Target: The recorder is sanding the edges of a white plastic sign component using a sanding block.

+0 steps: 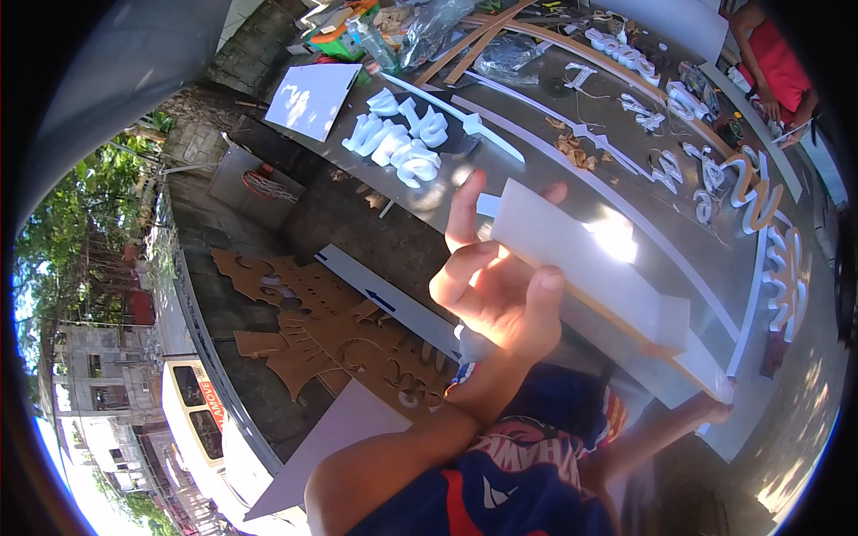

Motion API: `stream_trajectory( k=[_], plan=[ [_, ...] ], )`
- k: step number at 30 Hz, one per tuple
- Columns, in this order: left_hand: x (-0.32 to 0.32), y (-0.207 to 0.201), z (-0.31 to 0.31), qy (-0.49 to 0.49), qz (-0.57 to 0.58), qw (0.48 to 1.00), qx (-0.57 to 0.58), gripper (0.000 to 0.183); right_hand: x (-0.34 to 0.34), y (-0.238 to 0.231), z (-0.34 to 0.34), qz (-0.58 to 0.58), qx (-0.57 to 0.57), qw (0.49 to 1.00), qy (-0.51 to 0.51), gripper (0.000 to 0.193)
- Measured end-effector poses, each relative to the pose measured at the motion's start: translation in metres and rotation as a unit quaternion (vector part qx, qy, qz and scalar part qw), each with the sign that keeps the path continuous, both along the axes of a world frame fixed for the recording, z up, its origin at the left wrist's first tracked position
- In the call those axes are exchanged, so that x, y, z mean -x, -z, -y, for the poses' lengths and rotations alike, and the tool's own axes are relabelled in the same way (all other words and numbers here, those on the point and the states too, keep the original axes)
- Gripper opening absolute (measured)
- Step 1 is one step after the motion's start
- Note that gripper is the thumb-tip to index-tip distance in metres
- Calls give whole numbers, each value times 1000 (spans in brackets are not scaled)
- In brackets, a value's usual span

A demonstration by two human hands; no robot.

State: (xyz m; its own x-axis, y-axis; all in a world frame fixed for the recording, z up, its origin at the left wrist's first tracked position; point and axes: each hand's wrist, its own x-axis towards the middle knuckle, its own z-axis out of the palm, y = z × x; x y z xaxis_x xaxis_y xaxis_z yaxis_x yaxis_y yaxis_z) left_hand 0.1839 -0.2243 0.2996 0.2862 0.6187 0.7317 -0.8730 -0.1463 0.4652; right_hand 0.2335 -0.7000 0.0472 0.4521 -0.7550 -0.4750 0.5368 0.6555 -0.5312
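While the left hand (497,295) pinches the long white foam-board strip (590,259) by its near-left end, the right hand (715,409) grips its right end, keeping it level above the grey worktable (536,152).

A long white signboard strip with a dark blue arrow (384,299) is lying slantwise on the ground below the counter (500,192), beside brown cut-out sign ornaments (331,335). White raised sign letters (399,138) are resting in a cluster on the counter, with more white and orange-edged letters (760,214) curving along its right side. Crumpled clear plastic bags (429,27) are sitting at the far end.
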Motion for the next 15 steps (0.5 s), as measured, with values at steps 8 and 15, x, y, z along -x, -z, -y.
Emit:
stream_trajectory(
  k=[8, 15],
  plan=[
    [-5, 0, -1, -62, -1, 998, -23, 50, 2, 1, -1, -1, 1, 1000, -4, 39],
    [-8, 3, -1, -86, 0, 996, -9, 52, 3, 4, 1, -5, -3, 1000, -9, 39]
  ],
)
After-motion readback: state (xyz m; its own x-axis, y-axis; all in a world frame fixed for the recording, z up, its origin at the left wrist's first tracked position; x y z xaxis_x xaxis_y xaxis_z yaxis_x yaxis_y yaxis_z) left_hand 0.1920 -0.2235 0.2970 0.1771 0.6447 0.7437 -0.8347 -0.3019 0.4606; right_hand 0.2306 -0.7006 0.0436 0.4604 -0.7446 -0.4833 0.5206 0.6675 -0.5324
